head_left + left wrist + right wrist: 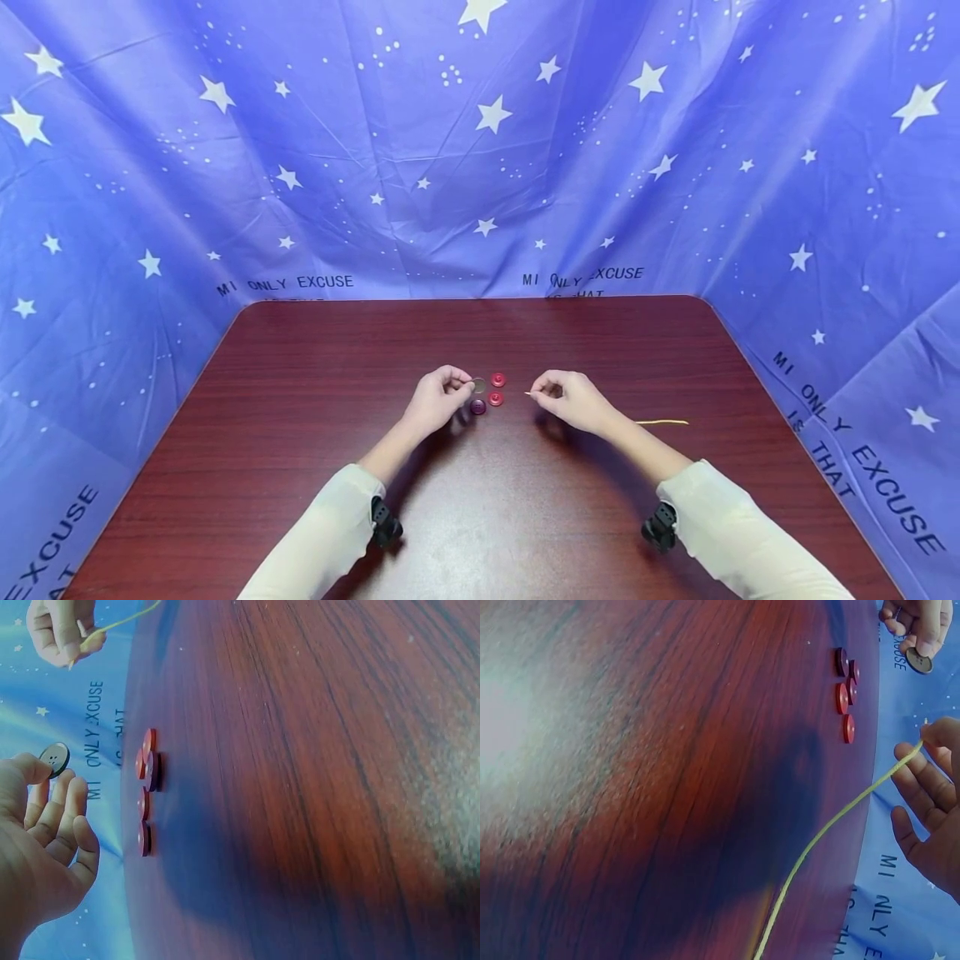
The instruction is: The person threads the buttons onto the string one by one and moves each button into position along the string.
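My left hand (442,398) pinches a dark round button (54,759) with small holes between thumb and forefinger, raised above the table. Opposite it, my right hand (573,398) holds a yellow cord (817,832) near one end, the short tip sticking out past the fingertips. From there the cord droops to the tabletop, and its far part (663,422) shows beyond the right forearm. Between the hands lie several buttons: red ones (498,380) and a dark purple one (478,407). The left hand partly hides this group in the head view.
The buttons and cord lie on a dark red wood-grain table (465,517) with rounded far corners. A blue star-printed curtain (420,125) hangs around its back and sides. Light glares off the near middle of the tabletop.
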`<state>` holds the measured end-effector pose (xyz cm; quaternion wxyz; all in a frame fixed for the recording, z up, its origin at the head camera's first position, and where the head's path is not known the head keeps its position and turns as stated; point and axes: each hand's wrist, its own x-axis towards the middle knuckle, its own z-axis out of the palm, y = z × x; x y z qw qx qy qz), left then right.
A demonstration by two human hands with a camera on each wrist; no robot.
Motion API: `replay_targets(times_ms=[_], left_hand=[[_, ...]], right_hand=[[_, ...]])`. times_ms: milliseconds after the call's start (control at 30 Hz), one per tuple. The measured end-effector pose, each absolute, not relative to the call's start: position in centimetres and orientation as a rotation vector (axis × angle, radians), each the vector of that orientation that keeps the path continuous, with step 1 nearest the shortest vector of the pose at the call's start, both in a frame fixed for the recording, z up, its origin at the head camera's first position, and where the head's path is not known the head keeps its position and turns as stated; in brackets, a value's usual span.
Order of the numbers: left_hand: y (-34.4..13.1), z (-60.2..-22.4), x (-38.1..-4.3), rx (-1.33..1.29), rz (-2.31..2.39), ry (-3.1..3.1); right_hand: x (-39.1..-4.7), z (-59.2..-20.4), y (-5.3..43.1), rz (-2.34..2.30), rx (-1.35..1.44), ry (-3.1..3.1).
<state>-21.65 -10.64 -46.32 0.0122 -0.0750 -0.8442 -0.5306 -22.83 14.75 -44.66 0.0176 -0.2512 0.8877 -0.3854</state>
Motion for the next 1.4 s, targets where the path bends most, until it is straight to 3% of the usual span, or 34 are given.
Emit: replay_targets(times_ms=[1400], left_hand=[[-8.4, -46.6, -22.0, -0.229, -1.810, -2.526]], right_hand=[[-22.7, -44.3, 10.3, -1.305, -0.691, 2.798]])
